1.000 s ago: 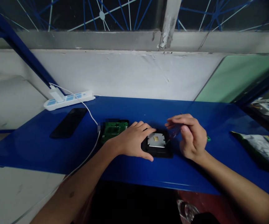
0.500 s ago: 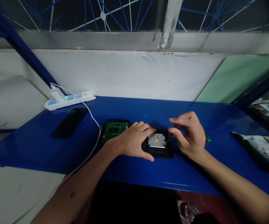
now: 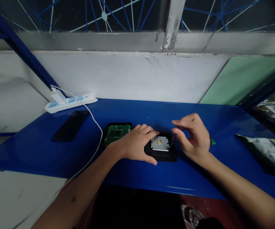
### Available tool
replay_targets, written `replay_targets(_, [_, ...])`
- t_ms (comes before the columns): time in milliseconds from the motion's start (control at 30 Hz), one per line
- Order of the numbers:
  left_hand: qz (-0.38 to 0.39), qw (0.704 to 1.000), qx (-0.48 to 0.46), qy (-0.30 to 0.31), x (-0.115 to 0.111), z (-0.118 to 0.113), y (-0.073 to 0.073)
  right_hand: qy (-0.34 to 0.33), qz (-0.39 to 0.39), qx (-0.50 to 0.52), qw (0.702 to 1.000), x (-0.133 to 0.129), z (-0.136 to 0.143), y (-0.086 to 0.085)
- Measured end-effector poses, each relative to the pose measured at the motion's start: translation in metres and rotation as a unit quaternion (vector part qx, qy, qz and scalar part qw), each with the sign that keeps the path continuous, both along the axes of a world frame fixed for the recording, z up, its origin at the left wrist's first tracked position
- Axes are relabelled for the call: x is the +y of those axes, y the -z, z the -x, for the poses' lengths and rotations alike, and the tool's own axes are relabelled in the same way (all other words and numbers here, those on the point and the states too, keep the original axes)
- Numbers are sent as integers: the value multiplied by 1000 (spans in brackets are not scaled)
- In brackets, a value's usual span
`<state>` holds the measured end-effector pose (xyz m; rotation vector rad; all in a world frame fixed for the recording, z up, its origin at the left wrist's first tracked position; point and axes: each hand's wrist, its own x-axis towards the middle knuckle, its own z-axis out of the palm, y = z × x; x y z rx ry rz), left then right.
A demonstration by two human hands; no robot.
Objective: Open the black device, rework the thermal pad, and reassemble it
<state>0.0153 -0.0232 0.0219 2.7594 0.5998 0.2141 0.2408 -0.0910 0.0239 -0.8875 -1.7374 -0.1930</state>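
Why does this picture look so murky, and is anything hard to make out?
Head view: dim light overall, with blackness below the table; head view: faint glare along its front edge; head view: the thin tool by the right fingers looks too faint to make out clearly.

Blue table set against a white wall, beneath a divided window.
The table [image 3: 137,109] has a glossy top with faint reflections along its front edge; its rear edge meets the wall [image 3: 118,76], which bears scuffs and scratches. Above, the window [image 3: 125,22] shows dark panes crossed by radiating blue and pale lines, parted by a worn upright [image 3: 175,22] with flaking paint; a grey, stained band [image 3: 92,41] runs below. A blue metal post [image 3: 27,58] slants at left, near a pale rounded form [image 3: 10,105] of unclear nature. At right, a light-green panel [image 3: 244,82] leans or is fixed against the wall. Lighting is dim and cool.
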Motion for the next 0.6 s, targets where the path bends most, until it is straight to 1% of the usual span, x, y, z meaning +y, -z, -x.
replay_targets(67, [-1,1000,2,1,0,0,0,-7,8,23,1000,-3,2,0])
replay_targets(167, [-3,1000,1,3,1,0,1,-33,59,73,995,-8,4,2])
replay_targets(233, [-4,1000,-1,5,1,0,1,-47,72,79,993,-9,4,3])
replay_targets(367, [-8,1000,-1,2,0,0,1,-58,61,50,995,-6,1,3])
replay_targets(600, [-8,1000,4,1,0,0,-1,-2,-6,-17,1000,1,-2,0])
